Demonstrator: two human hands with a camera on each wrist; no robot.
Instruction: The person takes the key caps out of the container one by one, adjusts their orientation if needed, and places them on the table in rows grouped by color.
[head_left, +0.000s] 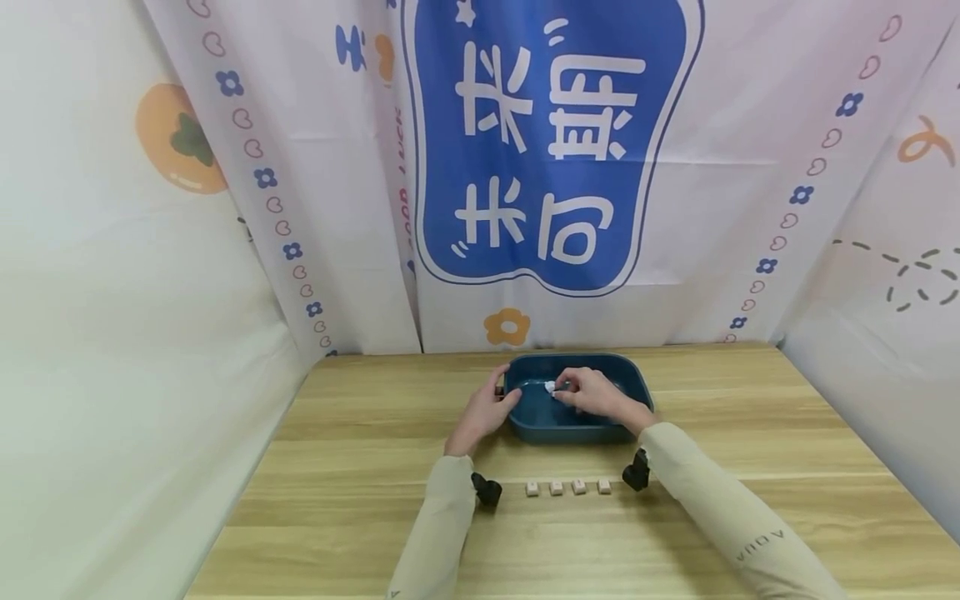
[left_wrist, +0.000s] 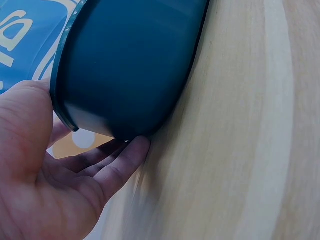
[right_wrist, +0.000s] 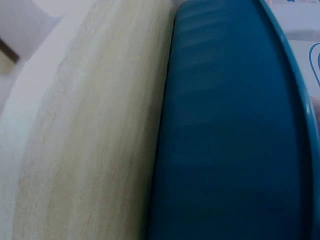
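A dark teal rectangular basin (head_left: 570,434) stands toward the back of the wooden table. Its left end is gripped by my left hand (head_left: 487,411), thumb over the rim and the other fingers along the outer wall. In the left wrist view, the fingertips of the left hand (left_wrist: 75,170) touch the lower wall of the basin (left_wrist: 125,70). Inside the basin, my right hand (head_left: 594,393) pinches a small white crumpled wad (head_left: 550,387), close to the floor. The right wrist view is mostly filled by the basin's outer wall (right_wrist: 230,125), which hides the wad.
In front of the basin, several small pale keycap-like blocks (head_left: 556,489) sit in a row on the wooden table (head_left: 352,483), between my two forearms. A printed white curtain (head_left: 345,275) hangs right behind the table's back edge, with white cloth on both sides.
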